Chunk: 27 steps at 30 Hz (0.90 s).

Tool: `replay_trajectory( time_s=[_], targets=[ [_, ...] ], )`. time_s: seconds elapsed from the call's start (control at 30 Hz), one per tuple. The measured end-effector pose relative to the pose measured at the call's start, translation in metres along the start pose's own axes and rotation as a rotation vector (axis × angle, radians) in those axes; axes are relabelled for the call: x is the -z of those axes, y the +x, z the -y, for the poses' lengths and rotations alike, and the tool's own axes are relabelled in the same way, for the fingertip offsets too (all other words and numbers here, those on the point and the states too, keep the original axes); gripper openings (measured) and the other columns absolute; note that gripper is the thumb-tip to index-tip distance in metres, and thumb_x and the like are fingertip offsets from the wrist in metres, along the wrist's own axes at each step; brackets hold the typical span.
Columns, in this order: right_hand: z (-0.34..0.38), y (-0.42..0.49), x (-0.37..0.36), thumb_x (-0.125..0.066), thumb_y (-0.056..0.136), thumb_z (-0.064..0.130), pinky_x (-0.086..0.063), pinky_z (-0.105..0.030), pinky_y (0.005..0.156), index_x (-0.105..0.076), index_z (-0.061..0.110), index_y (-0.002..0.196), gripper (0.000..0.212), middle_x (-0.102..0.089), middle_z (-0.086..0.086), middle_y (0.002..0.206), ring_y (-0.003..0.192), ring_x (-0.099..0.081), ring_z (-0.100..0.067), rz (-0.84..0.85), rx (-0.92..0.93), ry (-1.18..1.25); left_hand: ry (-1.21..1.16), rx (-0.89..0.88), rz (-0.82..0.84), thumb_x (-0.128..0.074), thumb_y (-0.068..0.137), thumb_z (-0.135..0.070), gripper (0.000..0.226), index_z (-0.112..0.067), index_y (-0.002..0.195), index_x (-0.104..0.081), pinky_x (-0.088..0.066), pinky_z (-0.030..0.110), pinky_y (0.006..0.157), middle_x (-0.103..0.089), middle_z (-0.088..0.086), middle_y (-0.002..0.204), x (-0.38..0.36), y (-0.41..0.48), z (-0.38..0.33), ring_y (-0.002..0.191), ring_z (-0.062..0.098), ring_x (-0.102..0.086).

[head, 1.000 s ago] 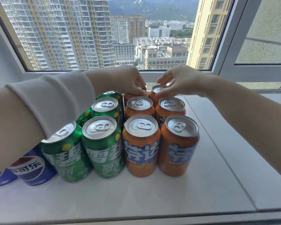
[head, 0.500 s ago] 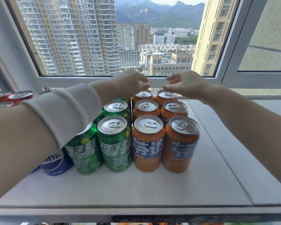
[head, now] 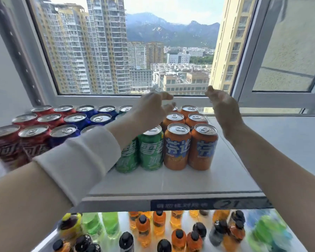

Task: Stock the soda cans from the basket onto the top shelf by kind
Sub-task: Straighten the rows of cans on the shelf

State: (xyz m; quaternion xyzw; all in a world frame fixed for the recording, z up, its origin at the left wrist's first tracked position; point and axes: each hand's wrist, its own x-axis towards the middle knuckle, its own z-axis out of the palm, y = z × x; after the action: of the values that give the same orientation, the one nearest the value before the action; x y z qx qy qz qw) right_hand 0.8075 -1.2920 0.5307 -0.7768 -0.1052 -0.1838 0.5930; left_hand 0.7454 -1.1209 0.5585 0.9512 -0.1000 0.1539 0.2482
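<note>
Shelf [head: 216,179]: the top shelf is carrying four kinds of cans, running from its left edge toward the middle, with bare surface at its right edge.
Cans: red cans [head: 33,140] are standing at the left edge, then blue cans [head: 76,119], green cans [head: 150,150] and orange cans [head: 177,146], each kind in two files running from front edge to back edge.
Basket: it is not showing in this view.
Lower shelf: bottles [head: 158,222] are standing below, blurred.
Left hand [head: 153,106]: it is hanging open and empty above the back of the green and orange files, fingers loosely curled, touching no can that can be made out.
Right hand [head: 224,106]: it is hanging open and empty over the back edge, just right of the orange files, holding nothing.
Step in hand: judging by the empty hands, the rear orange cans are looking set, and the hands are free to fetch more.
Doing it well: lifting the hands straight up before drawing them back is likely keeping the sleeve [head: 84,159] clear of the front green cans; any further cans are best joining their own kind, filling from the back edge forward, labels facing the front edge.
</note>
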Motion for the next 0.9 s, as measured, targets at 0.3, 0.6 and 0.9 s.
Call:
replay_trajectory(
  time_s=[0.3,0.6,0.9],
  targets=[
    [-0.069,-0.006,0.002,-0.009,0.088,0.066,-0.016,-0.045,0.117,-0.02,0.018,0.147,0.077,-0.02,-0.002,0.155,0.142,-0.021,-0.02,0.077,-0.379,0.523,0.15,-0.097,0.083,-0.038,0.094,-0.046,0.051,-0.023,0.14,-0.037,-0.025,0.03,0.108,-0.031,-0.004,0.151,-0.03,-0.016,-0.019,0.136,0.016,-0.032],
    [-0.094,0.015,-0.009,-0.002,0.086,0.068,-0.059,-0.031,0.067,-0.058,0.021,0.112,0.078,-0.072,-0.005,0.093,0.081,-0.071,-0.022,0.425,-0.453,0.737,0.242,-0.052,0.214,-0.031,0.094,-0.051,0.059,-0.022,0.145,-0.026,-0.019,0.032,0.112,-0.022,-0.002,0.154,-0.072,0.026,-0.038,0.14,0.017,-0.022],
    [-0.114,0.026,-0.013,-0.008,0.083,0.073,-0.055,-0.036,0.081,-0.049,0.02,0.13,0.082,-0.064,-0.012,0.118,0.1,-0.065,-0.027,0.482,-0.464,0.737,0.266,-0.037,0.233,-0.027,0.094,-0.051,0.057,-0.027,0.145,-0.022,-0.009,0.029,0.114,-0.015,-0.004,0.156,-0.086,0.032,-0.037,0.143,0.013,-0.013]
  ],
)
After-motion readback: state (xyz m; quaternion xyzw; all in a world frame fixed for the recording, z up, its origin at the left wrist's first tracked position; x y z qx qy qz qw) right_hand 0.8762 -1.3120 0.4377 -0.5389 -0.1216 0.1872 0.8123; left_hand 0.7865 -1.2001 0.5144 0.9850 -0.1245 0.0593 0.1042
